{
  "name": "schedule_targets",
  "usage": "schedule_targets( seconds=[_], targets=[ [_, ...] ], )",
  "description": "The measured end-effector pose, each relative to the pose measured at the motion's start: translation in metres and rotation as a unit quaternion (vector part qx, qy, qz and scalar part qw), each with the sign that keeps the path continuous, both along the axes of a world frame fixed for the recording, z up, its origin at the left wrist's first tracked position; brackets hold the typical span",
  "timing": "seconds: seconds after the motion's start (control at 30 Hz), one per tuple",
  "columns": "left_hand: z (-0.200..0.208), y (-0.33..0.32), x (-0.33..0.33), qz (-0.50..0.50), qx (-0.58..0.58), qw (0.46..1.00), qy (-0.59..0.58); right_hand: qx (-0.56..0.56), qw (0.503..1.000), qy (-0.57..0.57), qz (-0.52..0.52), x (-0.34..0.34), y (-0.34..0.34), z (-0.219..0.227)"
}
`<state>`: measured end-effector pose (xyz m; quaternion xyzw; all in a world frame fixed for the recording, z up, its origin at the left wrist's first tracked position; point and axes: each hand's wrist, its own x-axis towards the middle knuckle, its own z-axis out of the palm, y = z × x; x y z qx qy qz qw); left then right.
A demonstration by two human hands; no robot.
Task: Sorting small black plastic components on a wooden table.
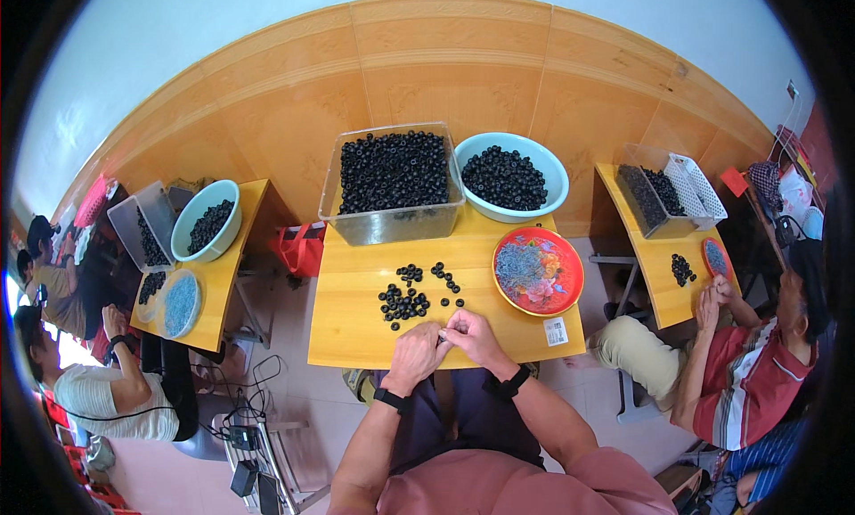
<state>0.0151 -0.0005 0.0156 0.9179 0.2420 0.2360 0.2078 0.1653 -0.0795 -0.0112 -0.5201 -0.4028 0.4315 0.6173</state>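
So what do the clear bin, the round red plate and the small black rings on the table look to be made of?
The bin looks like clear, glossy plastic: the black pieces show through its walls. The red plate seems plastic or melamine, smooth with a printed flower pattern; it cannot be told apart for sure. The black rings look matt, likely rubber or plastic. The table shows a yellow wood-look top.

Your table (356, 337) is plain yellow-orange, and the small rings (403, 303) scattered on it are black. The clear bin (392, 221) holds more black ones, and so does the pale teal bowl (552, 172). On your right, the red plate (570, 288) shows a flowered pattern under grey-blue bits.
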Motion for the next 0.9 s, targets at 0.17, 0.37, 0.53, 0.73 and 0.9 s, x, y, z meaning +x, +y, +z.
schedule_targets(
  seconds=[0.17,0.37,0.53,0.73,0.9],
  targets=[
    [0.001,-0.001,-0.004,-0.012,0.002,1.000,-0.010,-0.014,1.000,-0.016,0.002,-0.004,-0.003,0.006],
    [-0.001,-0.002,-0.004,-0.016,-0.008,0.999,-0.031,-0.018,0.999,-0.027,0.013,0.001,-0.007,0.005],
    [0.002,-0.003,-0.008,-0.008,-0.088,0.995,-0.054,-0.010,1.000,0.017,0.013,-0.003,-0.008,0.007],
    [0.012,-0.006,-0.028,0.043,-0.285,0.937,-0.196,-0.149,0.979,-0.134,0.041,0.047,-0.012,0.026],
    [0.130,-0.033,-0.078,-0.005,-0.047,0.931,-0.363,-0.010,0.973,-0.144,-0.178,0.125,0.011,0.128]
  ],
)
